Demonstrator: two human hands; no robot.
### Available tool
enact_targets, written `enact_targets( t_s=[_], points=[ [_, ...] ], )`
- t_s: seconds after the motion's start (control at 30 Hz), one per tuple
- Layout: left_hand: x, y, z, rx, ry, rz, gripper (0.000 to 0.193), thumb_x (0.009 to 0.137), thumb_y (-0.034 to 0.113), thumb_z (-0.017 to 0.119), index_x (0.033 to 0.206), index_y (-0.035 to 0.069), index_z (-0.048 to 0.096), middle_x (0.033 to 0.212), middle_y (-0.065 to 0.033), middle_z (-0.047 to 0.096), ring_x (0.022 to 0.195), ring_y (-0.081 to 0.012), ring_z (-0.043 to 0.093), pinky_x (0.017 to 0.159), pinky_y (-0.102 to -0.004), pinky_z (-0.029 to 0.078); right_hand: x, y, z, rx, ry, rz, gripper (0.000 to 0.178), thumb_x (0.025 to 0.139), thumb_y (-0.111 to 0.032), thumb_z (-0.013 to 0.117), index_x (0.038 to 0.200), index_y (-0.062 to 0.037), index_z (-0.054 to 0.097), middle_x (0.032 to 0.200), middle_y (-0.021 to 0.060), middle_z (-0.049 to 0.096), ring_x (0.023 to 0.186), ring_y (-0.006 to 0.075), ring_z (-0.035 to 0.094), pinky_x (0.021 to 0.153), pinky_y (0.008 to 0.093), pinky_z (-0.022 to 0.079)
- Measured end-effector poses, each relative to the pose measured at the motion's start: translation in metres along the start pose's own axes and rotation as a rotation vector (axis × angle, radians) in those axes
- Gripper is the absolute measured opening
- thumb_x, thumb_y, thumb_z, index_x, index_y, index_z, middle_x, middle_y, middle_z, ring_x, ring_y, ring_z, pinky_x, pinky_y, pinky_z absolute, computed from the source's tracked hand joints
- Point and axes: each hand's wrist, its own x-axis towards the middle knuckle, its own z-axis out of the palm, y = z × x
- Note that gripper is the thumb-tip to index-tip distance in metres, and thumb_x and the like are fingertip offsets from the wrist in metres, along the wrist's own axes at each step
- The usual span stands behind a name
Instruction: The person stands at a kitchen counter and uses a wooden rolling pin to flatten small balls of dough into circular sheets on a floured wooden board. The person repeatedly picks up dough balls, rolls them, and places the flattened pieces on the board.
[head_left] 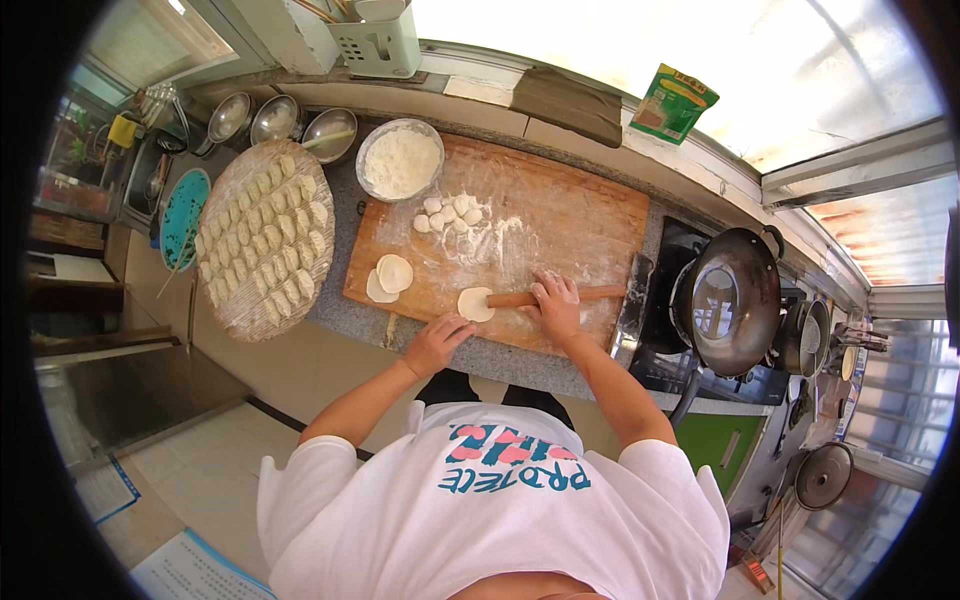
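A wooden rolling pin (605,292) lies across the floured board (590,215), its left end over a round dough wrapper (474,305). My right hand (553,305) grips the pin from above, fingers dusted with flour. Bunched fingers of my left hand (440,342) pinch the wrapper's near edge. Farther left on the board are finished round wrappers (394,273), overlapping. Small dough pieces (447,213) sit in loose flour toward the back. Behind them, a metal bowl of flour (401,160) stands at the board's far left corner.
To the left, a round tray (240,318) carries rows of dumplings. Beyond it are metal bowls (276,119) and a turquoise basin (185,215). A large wok (735,300) sits on the stove at right. A green packet (673,104) stands on the window ledge.
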Motion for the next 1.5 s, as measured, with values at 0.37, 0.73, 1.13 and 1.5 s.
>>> enact_targets(
  t_s=[0.37,0.73,1.13,1.5],
  points=[
    [-0.007,-0.002,0.009,0.021,0.02,0.08,0.038,0.085,0.003,0.061,0.122,0.008,0.071,0.132,-0.0051,0.067,0.131,-0.0247,0.057,0.114,-0.0454,0.044,-0.002,-0.002,0.001,-0.018,0.025,-0.009,0.041,0.077,-0.039,0.08,0.102,-0.0112,0.064,0.134,0.0099,0.058,0.12,0.0316,0.055,0.105,0.0516,0.041],
    [0.046,-0.008,0.006,-0.106,0.189,-0.289,0.02,0.083,0.01,0.071,0.103,0.009,0.072,0.103,-0.0078,0.063,0.107,-0.0286,0.059,0.095,-0.0431,0.049,-0.007,-0.007,-0.001,0.022,0.028,-0.008,0.043,0.073,-0.032,0.083,0.104,-0.0087,0.065,0.135,0.0118,0.058,0.123,0.0352,0.055,0.106,0.0533,0.041],
    [0.077,-0.015,0.033,-0.269,0.162,-0.603,0.022,0.076,0.003,0.077,0.095,0.003,0.065,0.098,-0.0103,0.065,0.098,-0.0297,0.063,0.086,-0.0412,0.051,-0.019,-0.009,0.006,0.007,0.002,0.019,0.043,0.071,-0.031,0.084,0.104,-0.0109,0.065,0.14,0.0122,0.056,0.127,0.0353,0.053,0.109,0.0538,0.04],
    [0.05,-0.061,0.0,-0.608,0.412,-0.75,0.022,0.085,-0.007,0.069,0.105,0.0,0.067,0.093,-0.0098,0.069,0.081,-0.019,0.067,0.074,-0.0317,0.055,-0.018,-0.013,0.004,0.008,-0.036,-0.021,0.043,0.075,-0.037,0.082,0.104,-0.0098,0.065,0.139,0.0123,0.057,0.127,0.0357,0.053,0.109,0.0526,0.041]
  ],
)
